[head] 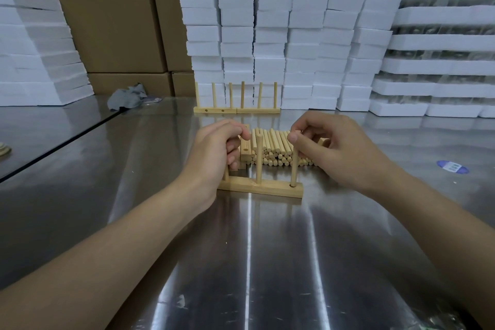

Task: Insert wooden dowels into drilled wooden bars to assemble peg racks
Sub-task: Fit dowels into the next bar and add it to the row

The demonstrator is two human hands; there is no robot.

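Note:
A drilled wooden bar [270,189] lies across the steel table in front of me with three dowels upright in it. My left hand [215,153] grips the left dowel [226,173], which it mostly hides. The middle dowel [259,159] stands free. My right hand [332,147] pinches the top of the right dowel [294,169], whose foot sits in the end hole. Behind the bar lies a pile of loose dowels [276,147], with spare drilled bars [245,150] stacked at its left. Two finished peg racks [237,110] stand further back.
Stacks of white foam blocks [281,35] wall off the back and right, more at the left [37,53]. Cardboard boxes [112,16] stand behind. A crumpled grey cloth [128,98] lies at the back left. A blue sticker [452,167] marks the steel table [267,262] at the right.

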